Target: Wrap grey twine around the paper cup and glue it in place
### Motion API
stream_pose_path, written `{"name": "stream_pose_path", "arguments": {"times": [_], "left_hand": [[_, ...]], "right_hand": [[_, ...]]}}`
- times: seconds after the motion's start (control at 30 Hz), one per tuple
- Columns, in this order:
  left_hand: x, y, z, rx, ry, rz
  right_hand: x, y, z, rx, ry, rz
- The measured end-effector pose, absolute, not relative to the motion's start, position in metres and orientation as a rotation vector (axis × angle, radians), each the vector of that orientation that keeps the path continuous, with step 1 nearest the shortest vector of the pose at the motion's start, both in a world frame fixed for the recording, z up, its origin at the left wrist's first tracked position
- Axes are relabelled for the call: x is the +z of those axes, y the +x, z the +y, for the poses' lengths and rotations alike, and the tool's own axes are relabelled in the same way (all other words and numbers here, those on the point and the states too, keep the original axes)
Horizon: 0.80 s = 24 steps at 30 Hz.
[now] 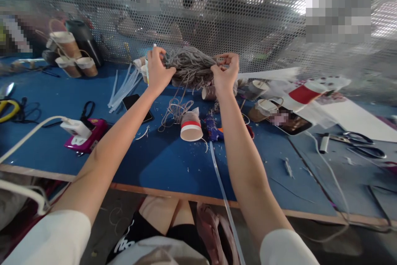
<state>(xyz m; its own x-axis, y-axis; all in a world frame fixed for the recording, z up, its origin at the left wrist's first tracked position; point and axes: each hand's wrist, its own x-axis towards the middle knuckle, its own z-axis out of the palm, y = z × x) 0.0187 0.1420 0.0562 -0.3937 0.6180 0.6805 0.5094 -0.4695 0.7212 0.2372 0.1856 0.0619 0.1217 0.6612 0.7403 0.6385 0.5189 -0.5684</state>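
Left hand (159, 70) and right hand (227, 71) hold tangled grey cord bundle (192, 65) above blue worktop (180, 165), fingers pinching opposite ends. Via camera I see white paper cup with red band (191, 124) lying nearer, blue-and-orange glue gun (213, 130) just beside.

Left arm (120, 134), right arm (240, 141) extended forward, bare below sleeves, converging slightly. Left hand (157, 70): gripping, fingers (159, 51) curled, thumb (171, 72) inward. Right hand (228, 72): gripping, fingers bent inward, thumb toward left. Hands roughly level, apart.
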Motion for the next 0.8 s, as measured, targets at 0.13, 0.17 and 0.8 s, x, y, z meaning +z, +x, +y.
{"name": "stream_pose_path", "arguments": {"times": [0.13, 0.17, 0.8], "left_hand": [[0.064, 0.017, 0.139, 2.077, 1.656, 1.606], [0.067, 0.016, 0.137, 2.070, 1.661, 1.615], [0.071, 0.011, 0.134, 1.414, 2.018, 1.511]], "right_hand": [[0.067, 0.246, 0.180, -0.024, -1.219, -1.498], [0.068, 0.248, 0.178, -0.019, -1.234, -1.475], [0.077, 0.226, 0.147, 0.650, -1.682, -1.750]]}}
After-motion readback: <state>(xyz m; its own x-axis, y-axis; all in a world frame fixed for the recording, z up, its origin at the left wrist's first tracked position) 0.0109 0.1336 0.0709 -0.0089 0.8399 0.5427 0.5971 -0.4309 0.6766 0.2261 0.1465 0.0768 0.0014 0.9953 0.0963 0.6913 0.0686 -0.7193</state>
